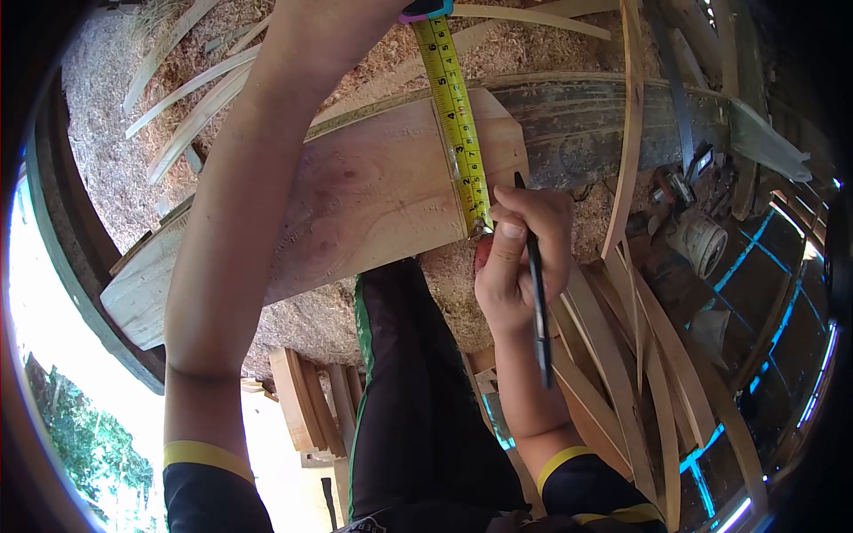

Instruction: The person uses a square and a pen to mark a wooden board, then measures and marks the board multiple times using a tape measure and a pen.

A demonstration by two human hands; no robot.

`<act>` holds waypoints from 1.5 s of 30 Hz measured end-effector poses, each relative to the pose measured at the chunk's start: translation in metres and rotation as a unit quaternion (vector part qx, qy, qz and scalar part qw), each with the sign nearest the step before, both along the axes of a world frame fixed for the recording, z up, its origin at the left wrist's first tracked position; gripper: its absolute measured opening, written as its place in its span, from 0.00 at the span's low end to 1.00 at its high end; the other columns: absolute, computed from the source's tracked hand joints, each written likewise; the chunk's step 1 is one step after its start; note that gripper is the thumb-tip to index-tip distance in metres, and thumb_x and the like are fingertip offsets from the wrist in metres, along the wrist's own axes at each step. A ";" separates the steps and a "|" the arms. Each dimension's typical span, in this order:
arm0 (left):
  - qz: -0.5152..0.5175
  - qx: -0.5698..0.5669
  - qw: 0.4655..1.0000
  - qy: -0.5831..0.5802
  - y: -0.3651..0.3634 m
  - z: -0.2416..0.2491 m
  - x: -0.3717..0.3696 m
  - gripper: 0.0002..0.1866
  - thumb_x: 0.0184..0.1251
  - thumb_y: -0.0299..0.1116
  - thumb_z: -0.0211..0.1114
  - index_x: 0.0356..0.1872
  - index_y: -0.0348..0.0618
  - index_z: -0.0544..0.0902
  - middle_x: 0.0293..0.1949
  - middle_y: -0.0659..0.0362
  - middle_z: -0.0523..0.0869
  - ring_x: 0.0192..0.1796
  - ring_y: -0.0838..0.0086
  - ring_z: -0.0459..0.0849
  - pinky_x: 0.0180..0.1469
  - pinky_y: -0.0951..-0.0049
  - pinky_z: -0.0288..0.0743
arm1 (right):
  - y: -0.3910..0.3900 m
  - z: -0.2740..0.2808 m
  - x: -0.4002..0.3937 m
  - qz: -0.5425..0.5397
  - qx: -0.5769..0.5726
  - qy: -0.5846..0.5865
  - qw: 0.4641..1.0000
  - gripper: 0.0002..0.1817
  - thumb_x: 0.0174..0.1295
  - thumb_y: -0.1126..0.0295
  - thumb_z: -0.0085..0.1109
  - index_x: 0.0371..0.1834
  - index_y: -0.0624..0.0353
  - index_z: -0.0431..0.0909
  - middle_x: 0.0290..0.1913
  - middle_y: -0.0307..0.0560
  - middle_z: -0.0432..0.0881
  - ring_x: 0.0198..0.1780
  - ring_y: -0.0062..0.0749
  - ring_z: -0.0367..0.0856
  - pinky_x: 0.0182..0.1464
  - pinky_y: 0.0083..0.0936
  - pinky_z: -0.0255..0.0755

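Observation:
A broad, flat wooden board [373,182] lies in front of me, one end cut with angled corners. Across it, near that end, stretches a yellow tape measure blade [453,115]. At the top edge my left hand [351,31] is at the tape's dark case [426,11]; its fingers are cut off by the frame. My right hand [529,244] is closed around a slim black pen [538,302], beside the metal hook end of the blade at the board's near edge. Something small and red [482,252] shows beside the right palm, partly hidden.
Beneath the board runs a weathered plank [613,124]. Wood shavings [302,324] cover the ground. Long thin strips [626,133] curve past on the right, with more strips [613,373] below. A whitish bucket [697,242] stands at right; short wood pieces [298,400] are stacked near my legs.

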State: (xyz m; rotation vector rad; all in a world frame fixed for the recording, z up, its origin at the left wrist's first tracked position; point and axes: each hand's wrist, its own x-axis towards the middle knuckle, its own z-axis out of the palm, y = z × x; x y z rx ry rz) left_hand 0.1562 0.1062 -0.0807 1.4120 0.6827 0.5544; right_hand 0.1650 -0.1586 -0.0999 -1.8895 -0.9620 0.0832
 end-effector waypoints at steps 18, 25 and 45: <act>0.170 -0.068 0.980 -0.078 -0.028 0.018 -0.062 0.25 0.79 0.44 0.75 0.67 0.47 0.76 0.52 0.57 0.85 0.57 0.74 0.85 0.58 0.68 0.85 | -0.028 0.064 0.011 -0.076 0.013 0.076 0.994 0.20 0.91 0.59 0.45 0.64 0.66 0.79 0.57 0.53 0.88 0.56 0.35 0.84 0.63 0.35 0.78; 0.280 -0.314 0.900 -0.115 -0.114 0.078 -0.150 0.26 0.85 0.33 0.65 0.76 0.51 0.66 0.69 0.54 0.74 0.65 0.59 0.86 0.62 0.61 0.88 | -0.019 0.104 0.008 -0.107 0.052 0.206 0.971 0.18 0.88 0.66 0.53 0.70 0.66 0.77 0.54 0.48 0.84 0.55 0.30 0.85 0.61 0.30 0.79; -0.110 -0.193 0.959 0.176 -0.246 0.053 -0.219 0.46 0.60 0.59 0.82 0.69 0.30 0.80 0.48 0.47 0.91 0.50 0.64 0.93 0.57 0.62 0.85 | 0.039 0.082 0.035 0.118 -0.154 0.300 0.934 0.09 0.79 0.70 0.66 0.54 0.61 0.89 0.44 0.40 0.91 0.46 0.23 0.86 0.53 0.23 0.78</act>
